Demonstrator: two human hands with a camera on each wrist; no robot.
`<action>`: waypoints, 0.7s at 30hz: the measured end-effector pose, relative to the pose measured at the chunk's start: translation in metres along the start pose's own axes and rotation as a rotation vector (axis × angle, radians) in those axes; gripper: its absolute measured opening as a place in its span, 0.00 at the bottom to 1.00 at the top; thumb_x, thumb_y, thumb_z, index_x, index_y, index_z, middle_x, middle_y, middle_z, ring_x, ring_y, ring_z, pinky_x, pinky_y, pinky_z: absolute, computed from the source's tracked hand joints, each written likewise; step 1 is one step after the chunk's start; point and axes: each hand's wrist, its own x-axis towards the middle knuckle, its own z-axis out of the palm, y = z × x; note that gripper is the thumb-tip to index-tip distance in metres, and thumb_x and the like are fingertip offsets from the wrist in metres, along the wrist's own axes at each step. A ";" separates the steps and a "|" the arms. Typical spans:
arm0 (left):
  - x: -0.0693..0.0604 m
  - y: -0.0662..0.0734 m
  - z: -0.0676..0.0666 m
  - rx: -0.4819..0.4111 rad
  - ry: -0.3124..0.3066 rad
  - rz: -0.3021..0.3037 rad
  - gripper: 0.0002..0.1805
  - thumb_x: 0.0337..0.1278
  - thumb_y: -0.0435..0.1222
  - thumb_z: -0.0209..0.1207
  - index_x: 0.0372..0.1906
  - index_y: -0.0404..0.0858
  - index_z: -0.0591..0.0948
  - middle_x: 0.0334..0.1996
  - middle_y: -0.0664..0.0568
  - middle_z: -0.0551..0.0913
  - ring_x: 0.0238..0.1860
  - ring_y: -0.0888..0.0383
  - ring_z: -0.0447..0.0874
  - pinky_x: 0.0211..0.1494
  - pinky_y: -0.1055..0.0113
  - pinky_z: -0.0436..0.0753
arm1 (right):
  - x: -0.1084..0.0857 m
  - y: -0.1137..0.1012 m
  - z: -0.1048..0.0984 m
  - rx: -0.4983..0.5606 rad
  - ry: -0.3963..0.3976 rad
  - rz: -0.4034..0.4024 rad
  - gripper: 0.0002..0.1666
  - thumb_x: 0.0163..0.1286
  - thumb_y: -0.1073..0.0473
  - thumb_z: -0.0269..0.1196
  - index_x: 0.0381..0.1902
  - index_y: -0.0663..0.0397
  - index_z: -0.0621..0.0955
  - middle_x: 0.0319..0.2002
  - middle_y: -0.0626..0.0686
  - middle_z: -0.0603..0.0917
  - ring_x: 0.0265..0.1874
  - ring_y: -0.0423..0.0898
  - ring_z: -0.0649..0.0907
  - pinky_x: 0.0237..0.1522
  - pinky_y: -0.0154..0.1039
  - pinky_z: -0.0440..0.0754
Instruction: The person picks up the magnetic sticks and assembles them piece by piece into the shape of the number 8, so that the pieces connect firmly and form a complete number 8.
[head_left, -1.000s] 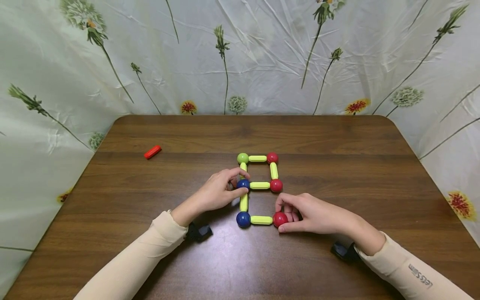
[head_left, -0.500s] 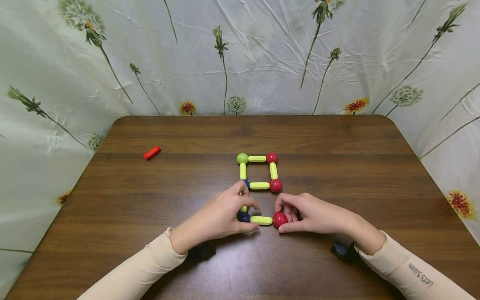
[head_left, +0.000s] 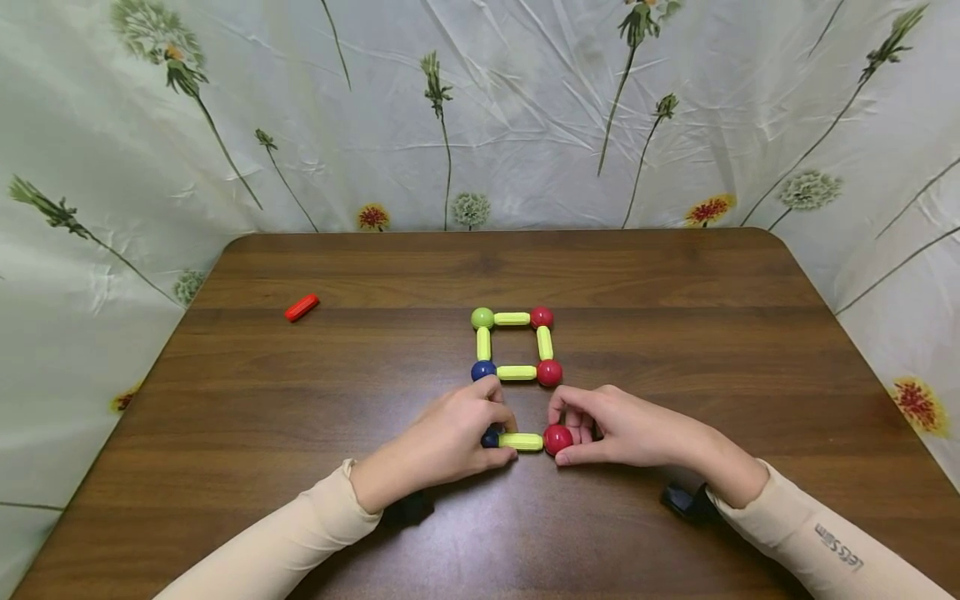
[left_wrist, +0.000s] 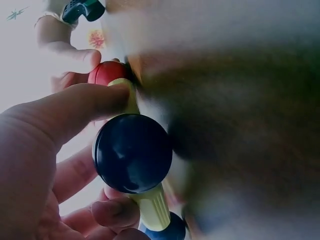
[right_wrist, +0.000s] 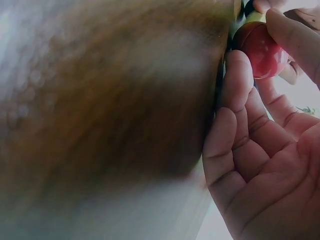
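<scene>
In the head view my left hand (head_left: pixel 453 431) pinches a yellow magnetic rod (head_left: pixel 523 442) close to the near blue ball (head_left: pixel 490 438), which it partly covers. That blue ball (left_wrist: pixel 134 154) shows fully in the left wrist view, with rods on two sides. My right hand (head_left: pixel 626 427) grips the red ball (head_left: pixel 557 438) at the rod's other end, between thumb and fingers. Behind the hands lies a square of yellow rods with a green ball (head_left: pixel 482 318), a far red ball (head_left: pixel 542 317), a middle red ball (head_left: pixel 549 372) and a middle blue ball (head_left: pixel 483 372).
A loose red rod (head_left: pixel 302 307) lies at the back left of the wooden table (head_left: pixel 675 317). A flowered cloth (head_left: pixel 525 108) hangs behind the table's far edge.
My left hand has come from the middle blue ball down toward the near one, and its thumb and finger have closed on the near rod. My right hand stays at the red ball.
</scene>
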 end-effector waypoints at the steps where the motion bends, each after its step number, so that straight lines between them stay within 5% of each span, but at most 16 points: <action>1: 0.000 0.000 0.000 -0.006 0.006 0.000 0.09 0.56 0.46 0.79 0.35 0.49 0.90 0.37 0.57 0.74 0.30 0.65 0.72 0.31 0.73 0.72 | 0.000 0.000 0.000 0.000 -0.001 0.000 0.20 0.69 0.45 0.76 0.49 0.42 0.79 0.28 0.37 0.79 0.27 0.31 0.78 0.31 0.29 0.79; 21: -0.001 0.000 0.000 -0.016 0.027 -0.013 0.10 0.55 0.46 0.80 0.34 0.51 0.89 0.36 0.59 0.73 0.30 0.65 0.72 0.31 0.72 0.72 | 0.002 -0.001 -0.005 0.009 -0.039 0.013 0.20 0.71 0.44 0.74 0.50 0.43 0.79 0.29 0.38 0.79 0.28 0.32 0.77 0.31 0.29 0.78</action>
